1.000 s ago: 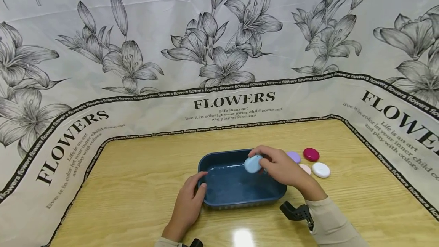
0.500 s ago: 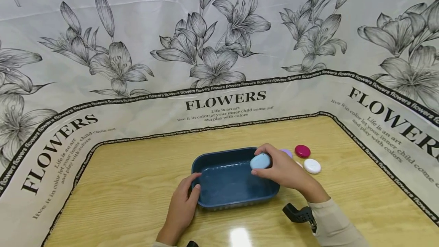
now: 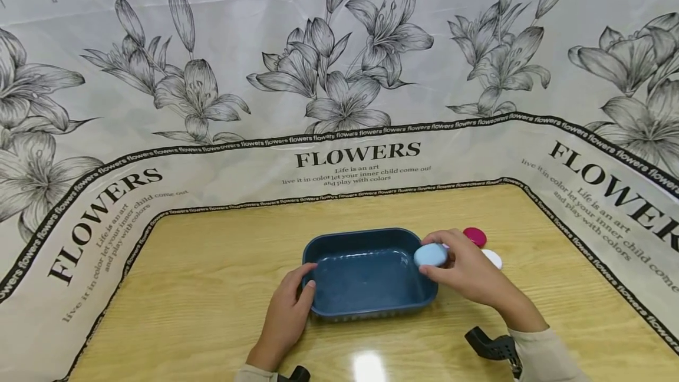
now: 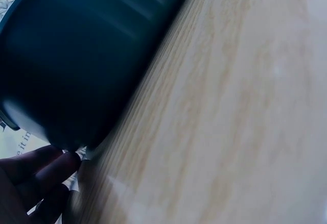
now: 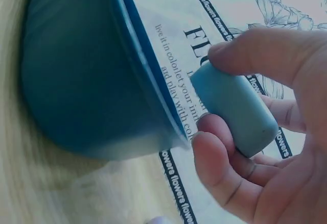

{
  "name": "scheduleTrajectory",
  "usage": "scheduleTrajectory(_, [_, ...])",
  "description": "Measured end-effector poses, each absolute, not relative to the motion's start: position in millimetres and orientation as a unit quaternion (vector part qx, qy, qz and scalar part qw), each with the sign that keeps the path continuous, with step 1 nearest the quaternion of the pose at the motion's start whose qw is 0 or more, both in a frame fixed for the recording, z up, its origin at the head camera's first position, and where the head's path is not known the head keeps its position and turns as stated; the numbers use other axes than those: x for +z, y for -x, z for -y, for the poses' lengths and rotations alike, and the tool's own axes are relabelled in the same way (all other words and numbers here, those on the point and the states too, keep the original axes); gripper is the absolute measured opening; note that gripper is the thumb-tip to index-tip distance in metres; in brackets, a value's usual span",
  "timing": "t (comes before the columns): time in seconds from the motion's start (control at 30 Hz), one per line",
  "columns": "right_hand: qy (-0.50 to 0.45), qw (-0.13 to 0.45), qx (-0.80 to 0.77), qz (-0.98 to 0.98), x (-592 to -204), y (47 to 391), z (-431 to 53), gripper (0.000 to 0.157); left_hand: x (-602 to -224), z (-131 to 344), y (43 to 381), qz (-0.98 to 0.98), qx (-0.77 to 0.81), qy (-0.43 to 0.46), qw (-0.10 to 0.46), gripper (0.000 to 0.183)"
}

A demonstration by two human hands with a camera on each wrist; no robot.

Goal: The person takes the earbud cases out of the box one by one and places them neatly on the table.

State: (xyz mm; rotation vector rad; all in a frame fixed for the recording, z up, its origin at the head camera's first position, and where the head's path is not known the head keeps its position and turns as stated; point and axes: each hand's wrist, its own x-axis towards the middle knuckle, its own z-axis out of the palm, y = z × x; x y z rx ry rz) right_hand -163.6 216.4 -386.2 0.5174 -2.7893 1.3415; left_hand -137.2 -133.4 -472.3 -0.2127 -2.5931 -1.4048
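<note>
A dark blue plastic basin (image 3: 366, 313) stands on the table, with nothing lying in it. At its left end my left hand (image 3: 286, 310) holds the wall, thumb and index tips at the rim; the left wrist view has other fingertips (image 4: 71, 162) low against the outside. Between thumb and fingers, my right hand (image 3: 469, 269) pinches a light blue, rounded, pebble-like case (image 3: 430, 255) at the right rim. In the right wrist view the case (image 5: 235, 106) appears beside the basin's rim, a small dark loop at its upper end.
Right of the basin, partly behind my right hand, lie a dark pink rounded piece (image 3: 475, 237) and a white one (image 3: 493, 259). A purple piece (image 5: 159, 220) peeks in at the right wrist view's bottom edge. A flower-printed cloth (image 3: 233, 175) borders the wooden table (image 3: 212, 276).
My right hand has carried the light blue case rightward, from above the basin's inside to its right rim, now covering more of the loose pieces. The left hand stays at the basin's left end.
</note>
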Motion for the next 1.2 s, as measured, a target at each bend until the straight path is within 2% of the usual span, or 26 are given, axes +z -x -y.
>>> scheduleTrajectory(0.23, [-0.161,0.009,0.435,0.886,-384.7,159.6,-229.3,0.049,-469.6,131.6,138.1,0.869,-0.481,0.074,0.084,0.033])
scheduleTrajectory(0.47, [-0.134,0.013,0.384,0.914,-372.8,161.7,-248.2,0.050,-472.5,129.4,141.4,0.869,-0.480,0.086,0.086,0.032])
scheduleTrajectory(1.0, [-0.132,-0.029,0.333,0.933,-387.6,154.6,-264.5,0.050,-474.2,134.8,134.7,0.880,-0.463,0.057,0.089,0.033])
scheduleTrajectory(1.2, [-0.121,-0.025,0.323,0.938,-385.8,155.1,-270.6,0.054,-472.2,133.8,136.9,0.877,-0.468,0.067,0.090,0.033])
